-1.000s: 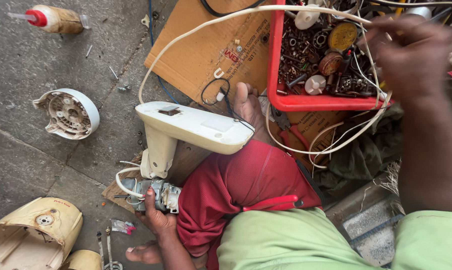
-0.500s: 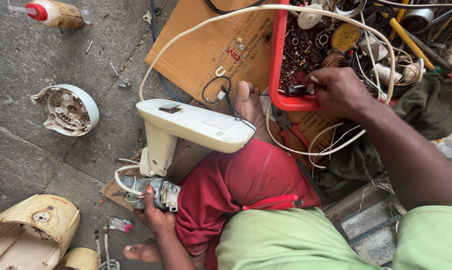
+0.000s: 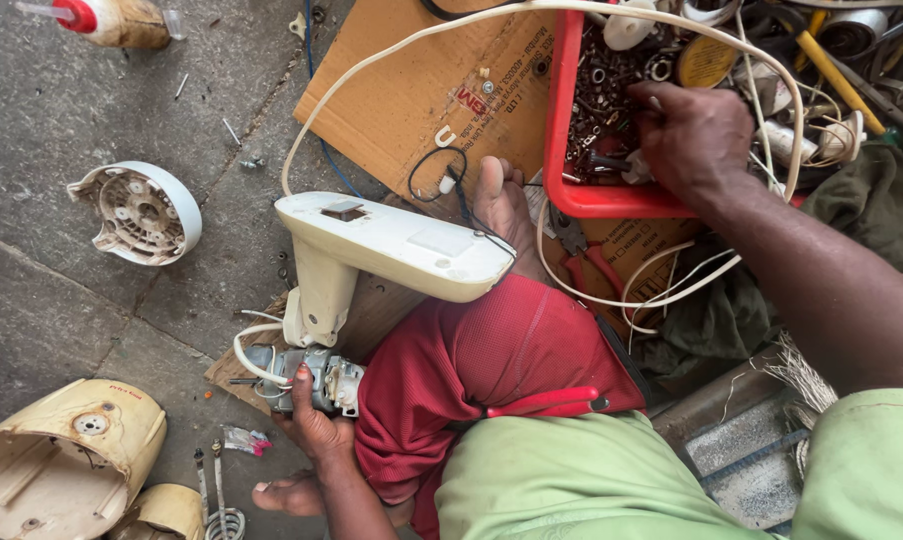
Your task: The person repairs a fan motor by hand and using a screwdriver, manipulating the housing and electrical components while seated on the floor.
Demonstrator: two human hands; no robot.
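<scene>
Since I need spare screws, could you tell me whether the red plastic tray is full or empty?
Full: the red plastic tray is heaped with small metal hardware, into which the right hand digs.

Round white plastic housing cap (image 3: 137, 212) lies open side up on grey stone floor (image 3: 41, 310), well apart from cream plastic shell (image 3: 63, 462) at bottom left. Glue bottle w/ red nozzle (image 3: 111, 20) lies top left. Flat brown cardboard sheet (image 3: 421, 100) in centre; red-handled pliers (image 3: 586, 258) on it.
</scene>
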